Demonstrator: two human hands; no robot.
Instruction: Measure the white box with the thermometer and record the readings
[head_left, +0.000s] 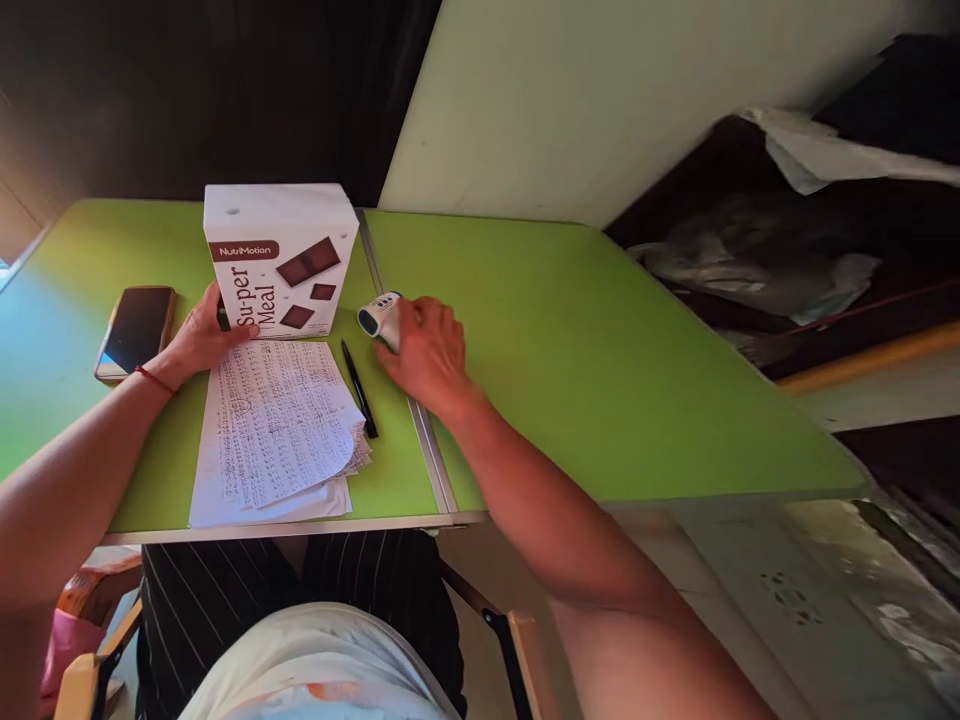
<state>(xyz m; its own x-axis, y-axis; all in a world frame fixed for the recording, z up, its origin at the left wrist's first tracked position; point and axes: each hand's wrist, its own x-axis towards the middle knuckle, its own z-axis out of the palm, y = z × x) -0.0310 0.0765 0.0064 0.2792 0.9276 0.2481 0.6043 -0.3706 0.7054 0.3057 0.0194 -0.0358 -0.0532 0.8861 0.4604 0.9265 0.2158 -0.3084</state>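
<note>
A white box (281,270) printed with "NutriMotion" and brown bars stands upright on the green table. My left hand (206,330) grips its lower left side, thumb across the front; the other fingers are partly hidden. To the right of the box, my right hand (433,352) is wrapped round a white infrared thermometer (382,315) with a small dark screen and blue buttons. Its lower part is hidden by my hand. Handwritten sheets of paper (281,430) lie in front of the box, and a black pen (359,388) rests between the sheets and my right hand.
A phone (136,330) lies left of my left hand. The green table (600,370) has a metal seam (431,455) running across it. A wall and a dark panel (210,90) border the back. Plastic-wrapped items (757,260) sit on a shelf at right.
</note>
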